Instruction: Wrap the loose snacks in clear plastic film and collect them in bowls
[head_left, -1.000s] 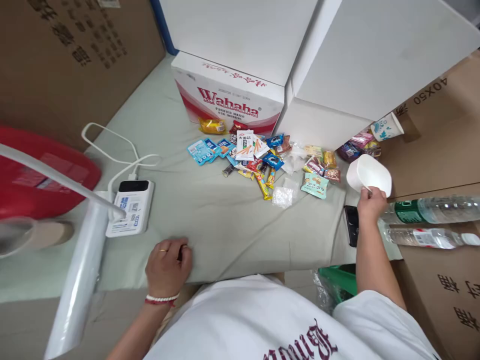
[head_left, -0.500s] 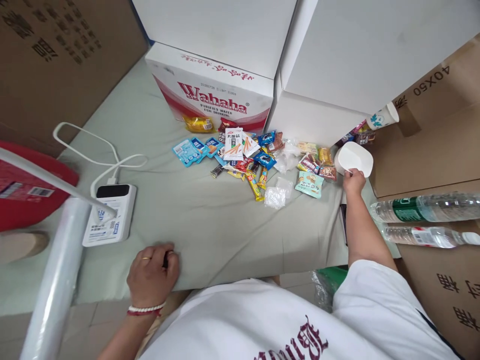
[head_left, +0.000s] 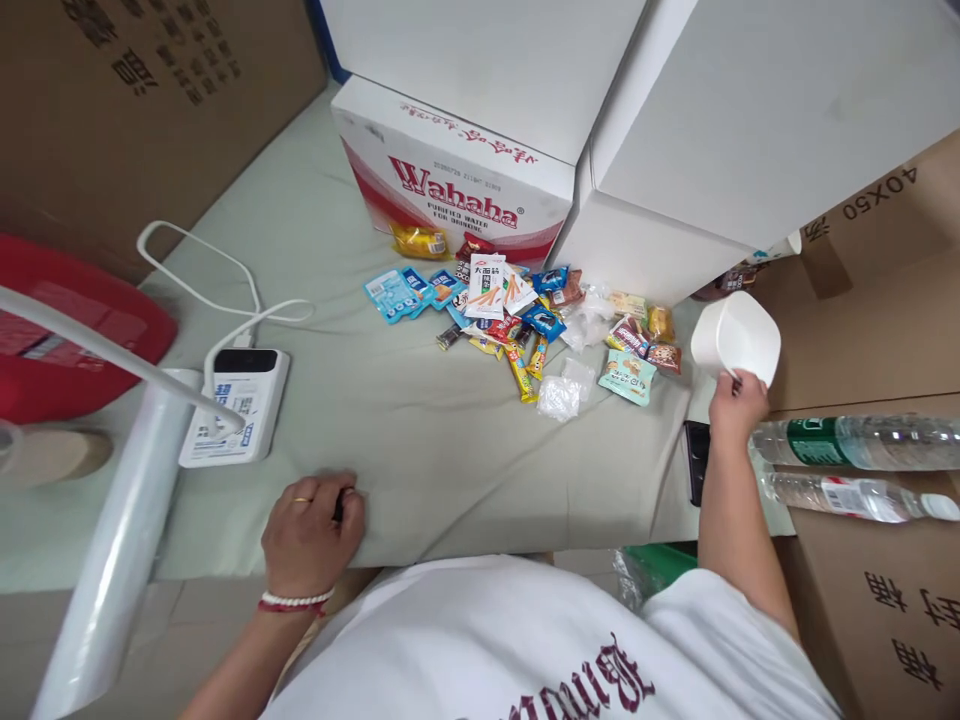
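At the right side of the table, my right hand (head_left: 739, 403) pinches the near rim of a white bowl (head_left: 709, 338) with rounded corners, tilted so its inside shows. To the left of the bowl lies a spread of wrapped snacks, with a light green snack packet (head_left: 628, 378) closest. My left hand (head_left: 313, 530) rests near the table's front edge with its fingers curled. Something dark shows between thumb and fingers, and I cannot make out what it is. Further left sits a white power bank (head_left: 259, 420) with a cable in it.
Behind the snacks stands a Wahaha water carton (head_left: 450, 190) beside large white boxes (head_left: 660, 230). A dark phone (head_left: 697, 462) lies below the bowl, near two plastic bottles (head_left: 862, 440) at the right. On the left are a film roll (head_left: 112, 560) and a red package (head_left: 75, 320).
My right hand has drawn the white bowl slightly right and towards me, away from the snacks. My left hand stays curled on the table. The view has shifted a little.
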